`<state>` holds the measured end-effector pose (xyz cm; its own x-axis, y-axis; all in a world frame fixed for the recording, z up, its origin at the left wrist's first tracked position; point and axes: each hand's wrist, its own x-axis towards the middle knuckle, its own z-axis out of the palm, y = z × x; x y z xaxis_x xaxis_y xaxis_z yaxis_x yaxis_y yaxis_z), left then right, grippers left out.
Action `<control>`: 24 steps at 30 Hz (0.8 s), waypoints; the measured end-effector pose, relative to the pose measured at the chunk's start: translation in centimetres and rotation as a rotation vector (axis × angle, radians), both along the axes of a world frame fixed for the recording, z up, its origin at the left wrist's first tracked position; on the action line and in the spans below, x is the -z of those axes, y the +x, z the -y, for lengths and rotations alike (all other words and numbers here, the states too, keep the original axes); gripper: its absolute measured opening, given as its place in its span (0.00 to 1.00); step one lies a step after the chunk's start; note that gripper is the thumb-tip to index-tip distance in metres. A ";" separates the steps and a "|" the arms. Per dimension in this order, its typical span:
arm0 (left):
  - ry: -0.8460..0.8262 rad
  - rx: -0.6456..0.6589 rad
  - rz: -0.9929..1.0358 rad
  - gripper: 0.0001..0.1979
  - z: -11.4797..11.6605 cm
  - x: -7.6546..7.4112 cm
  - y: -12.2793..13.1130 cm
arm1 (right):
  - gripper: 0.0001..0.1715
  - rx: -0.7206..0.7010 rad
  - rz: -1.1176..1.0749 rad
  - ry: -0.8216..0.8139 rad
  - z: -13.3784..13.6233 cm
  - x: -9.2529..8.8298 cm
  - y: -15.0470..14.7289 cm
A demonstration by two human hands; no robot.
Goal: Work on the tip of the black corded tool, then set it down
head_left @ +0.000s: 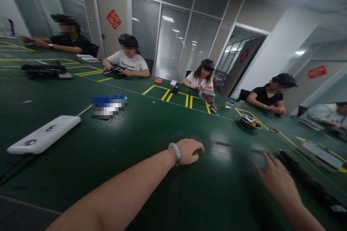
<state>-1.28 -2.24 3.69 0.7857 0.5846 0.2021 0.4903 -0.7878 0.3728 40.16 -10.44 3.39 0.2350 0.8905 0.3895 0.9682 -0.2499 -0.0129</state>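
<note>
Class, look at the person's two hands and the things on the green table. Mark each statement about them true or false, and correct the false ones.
1. The left hand wears a pale green bangle at the wrist. True.
2. The right hand grips the metal bowl. False: the bowl sits apart, farther up the table.
3. A white power bank lies to the left. True.
4. The left hand holds the plastic bottle. False: it rests on the green table, holding nothing visible.

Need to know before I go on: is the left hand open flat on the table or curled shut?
Curled. The left hand rests on the green table with fingers folded under and nothing visibly in it; the right hand is spread open.
</note>
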 end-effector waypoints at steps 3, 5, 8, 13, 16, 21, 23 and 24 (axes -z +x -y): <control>0.059 -0.116 0.079 0.21 -0.6 0.7 -0.1 | 0.46 -0.197 -0.045 -0.095 -3.5 0.4 -9.1; 0.034 -0.224 0.020 0.27 -1.2 1.7 -0.1 | 0.42 -0.341 -0.141 -0.184 -4.7 0.6 -15.5; -0.020 -0.311 -0.126 0.32 -2.1 3.3 0.0 | 0.39 -0.512 -0.213 -0.293 -5.3 1.5 -22.6; -0.002 -0.274 -0.235 0.32 -2.8 4.3 0.2 | 0.37 -0.576 -0.145 -0.298 -5.0 3.1 -26.0; 0.005 -0.276 -0.252 0.32 -2.8 4.1 0.3 | 0.36 -0.593 -0.133 -0.301 -5.1 3.3 -25.6; 0.024 -0.270 -0.253 0.33 -2.7 4.0 0.2 | 0.38 -0.565 -0.100 -0.273 -5.2 3.3 -25.4; 0.030 -0.271 -0.248 0.33 -2.7 4.2 0.2 | 0.38 -0.545 -0.091 -0.258 -5.3 3.5 -25.5; 0.035 -0.274 -0.246 0.33 -2.7 4.2 0.2 | 0.38 -0.539 -0.091 -0.256 -5.3 3.5 -25.5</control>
